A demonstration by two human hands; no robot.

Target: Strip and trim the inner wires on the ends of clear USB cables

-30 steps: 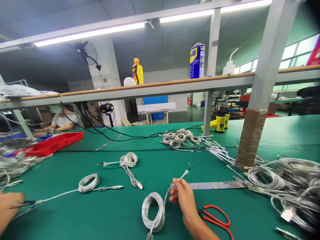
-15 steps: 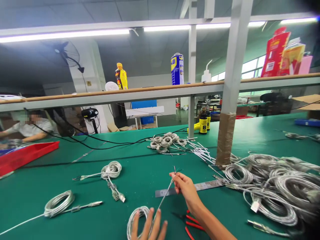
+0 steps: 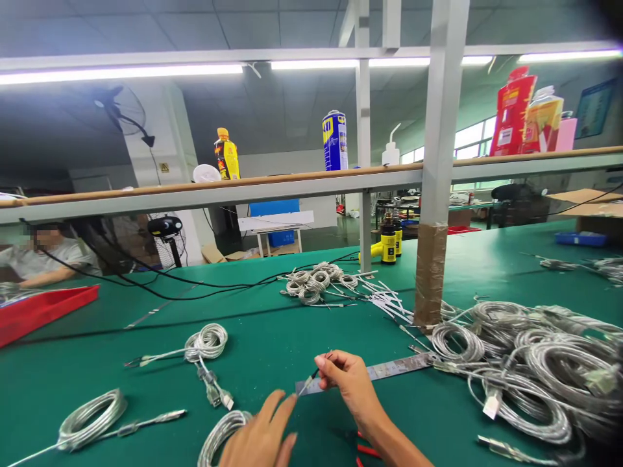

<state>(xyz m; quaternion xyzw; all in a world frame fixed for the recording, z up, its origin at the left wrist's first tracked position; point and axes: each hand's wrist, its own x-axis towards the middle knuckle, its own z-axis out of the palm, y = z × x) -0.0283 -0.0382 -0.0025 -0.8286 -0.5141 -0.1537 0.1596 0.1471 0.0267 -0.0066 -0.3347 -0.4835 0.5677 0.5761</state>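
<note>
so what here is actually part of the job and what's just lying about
At the hands:
- right hand pinching a cable end
- left hand, open, beside a coiled cable
- steel ruler just under the cable end
- red scissors by the right forearm

Lying about:
- heap of coiled cables
- spray can
- yellow tool
- red tray
</note>
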